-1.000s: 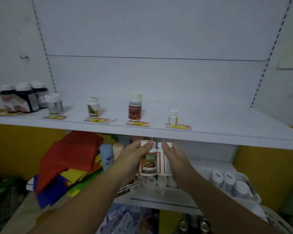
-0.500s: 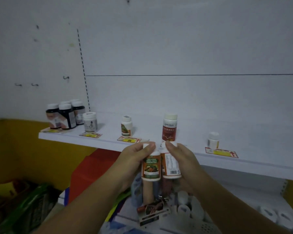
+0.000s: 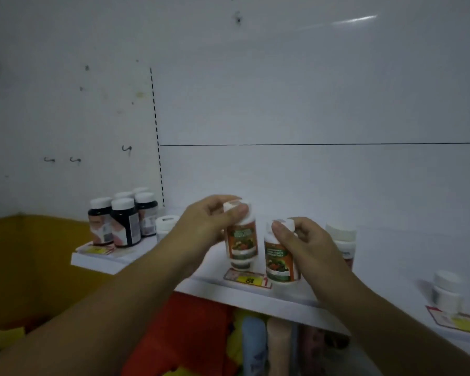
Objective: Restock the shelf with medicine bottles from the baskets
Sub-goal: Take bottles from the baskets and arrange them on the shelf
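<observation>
At the left end of the white shelf board (image 3: 114, 260) there's a tight bunch of dark bottles with white caps (image 3: 122, 222), sitting right by the front edge. Just beside them is a plain white bottle (image 3: 165, 226), half hidden behind your wrist.

Your left hand (image 3: 209, 223) has its thumb and fingers pinched round the cap of a white-capped bottle with an orange-and-green label (image 3: 242, 237). It's up off the board, a bit tilted, over the middle of the shelf. There's a sliver of another little white bottle (image 3: 240, 264) right under it, and a yellow price tag (image 3: 247, 279) on the front edge below that.

Your right hand (image 3: 307, 240) grips a second bottle of the same kind (image 3: 281, 259) by the top. It's upright, close to the front edge, near the first one but not touching it. Can't tell if its base is actually on the board.

Behind that hand stands a cream-capped bottle with a red label (image 3: 341, 237), mostly covered. Well off toward the right end is a small white bottle (image 3: 445, 291), blurry.
</observation>
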`<state>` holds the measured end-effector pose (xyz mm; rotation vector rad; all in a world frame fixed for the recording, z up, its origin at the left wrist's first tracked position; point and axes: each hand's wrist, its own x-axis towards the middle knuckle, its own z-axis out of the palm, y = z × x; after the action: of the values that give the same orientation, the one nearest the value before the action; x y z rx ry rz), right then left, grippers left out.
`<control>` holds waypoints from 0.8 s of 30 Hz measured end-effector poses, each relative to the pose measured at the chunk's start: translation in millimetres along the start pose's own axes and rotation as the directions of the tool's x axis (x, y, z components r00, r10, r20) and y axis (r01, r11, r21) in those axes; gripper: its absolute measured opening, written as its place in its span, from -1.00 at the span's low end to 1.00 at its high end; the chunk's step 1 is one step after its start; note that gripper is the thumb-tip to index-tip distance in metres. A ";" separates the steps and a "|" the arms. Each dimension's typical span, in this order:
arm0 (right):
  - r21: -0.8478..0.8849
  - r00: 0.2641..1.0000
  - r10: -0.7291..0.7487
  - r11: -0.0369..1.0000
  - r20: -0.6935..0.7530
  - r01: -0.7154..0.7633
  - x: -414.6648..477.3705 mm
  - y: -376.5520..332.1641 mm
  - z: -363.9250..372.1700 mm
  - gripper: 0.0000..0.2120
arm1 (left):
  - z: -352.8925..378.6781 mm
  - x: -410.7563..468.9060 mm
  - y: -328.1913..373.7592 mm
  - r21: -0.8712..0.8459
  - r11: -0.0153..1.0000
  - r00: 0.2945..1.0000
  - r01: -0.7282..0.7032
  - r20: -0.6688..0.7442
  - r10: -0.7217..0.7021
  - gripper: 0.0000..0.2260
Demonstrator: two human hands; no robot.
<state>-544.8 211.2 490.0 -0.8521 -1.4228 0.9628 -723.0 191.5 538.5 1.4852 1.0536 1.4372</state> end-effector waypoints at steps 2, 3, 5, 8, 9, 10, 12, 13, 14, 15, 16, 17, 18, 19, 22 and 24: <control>-0.136 0.997 -0.035 0.990 -0.066 0.025 16.5 0.2 5.9 -0.79 | -17.9 29.3 10.5 0.004 0.998 0.997 -0.064 -0.046 0.064 -0.80; -0.212 0.995 -0.041 0.977 -0.092 0.020 24.3 2.4 8.8 -0.84 | -25.5 43.8 14.2 0.003 0.996 0.994 -0.090 -0.063 0.090 -0.85; -0.363 0.993 -0.032 0.932 -0.117 -0.012 36.3 10.3 14.0 -0.88 | -36.3 70.7 15.5 0.037 0.994 0.992 -0.105 -0.060 0.107 -0.85; -0.467 0.990 0.034 0.879 -0.138 -0.096 45.3 28.0 17.5 -0.79 | -44.1 105.6 3.7 0.074 0.996 0.998 -0.052 -0.027 0.055 -0.75; -0.477 0.988 0.059 0.870 -0.143 -0.121 45.7 33.4 17.5 -0.76 | -44.7 114.8 -3.3 0.060 0.998 1.000 -0.015 -0.013 0.016 -0.73; -0.480 0.987 0.076 0.867 -0.143 -0.136 45.4 38.4 17.3 -0.77 | -44.0 122.3 -10.9 0.047 0.999 1.000 0.025 0.008 -0.025 -0.72; -0.479 0.986 0.096 0.865 -0.138 -0.151 43.0 45.7 17.9 -0.84 | -40.2 134.2 -28.4 0.071 0.993 0.992 0.099 0.071 -0.104 -0.70; -0.478 0.986 0.103 0.864 -0.135 -0.155 41.8 47.7 19.0 -0.87 | -38.0 138.6 -37.2 0.094 0.987 0.985 0.128 0.103 -0.137 -0.69; -0.479 0.986 0.104 0.864 -0.133 -0.156 41.3 49.3 20.1 -0.88 | -35.6 142.6 -45.4 0.111 0.982 0.977 0.153 0.131 -0.167 -0.69; -0.486 0.986 0.101 0.860 -0.134 -0.154 41.6 50.6 20.8 -0.89 | -33.3 145.9 -52.5 0.124 0.976 0.968 0.177 0.158 -0.196 -0.68; -0.499 0.986 0.095 0.853 -0.137 -0.152 41.9 51.5 21.5 -0.88 | -30.6 148.5 -58.4 0.137 0.969 0.956 0.204 0.184 -0.227 -0.68; -0.514 0.986 0.090 0.844 -0.142 -0.152 42.3 51.6 22.5 -0.86 | -27.8 150.8 -63.2 0.149 0.961 0.943 0.232 0.209 -0.260 -0.69; -0.527 0.985 0.088 0.836 -0.148 -0.154 42.3 51.2 23.2 -0.82 | -25.3 152.4 -67.3 0.163 0.952 0.928 0.257 0.235 -0.291 -0.71; -0.542 0.985 0.086 0.826 -0.151 -0.156 42.3 50.5 23.8 -0.77 | -23.2 153.3 -70.9 0.181 0.943 0.912 0.278 0.260 -0.318 -0.74; -0.612 0.987 0.078 0.777 -0.144 -0.150 42.7 49.7 23.6 -0.63 | -19.0 152.8 -79.2 0.258 0.914 0.864 0.313 0.321 -0.387 -0.82; -0.644 0.987 0.070 0.750 -0.143 -0.147 43.5 49.3 24.0 -0.60 | -17.5 152.1 -83.4 0.288 0.900 0.848 0.326 0.332 -0.414 -0.84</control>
<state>-573.5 268.6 462.1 -1.4985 -1.6494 0.4657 -742.2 362.6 511.4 1.5318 1.1949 0.7310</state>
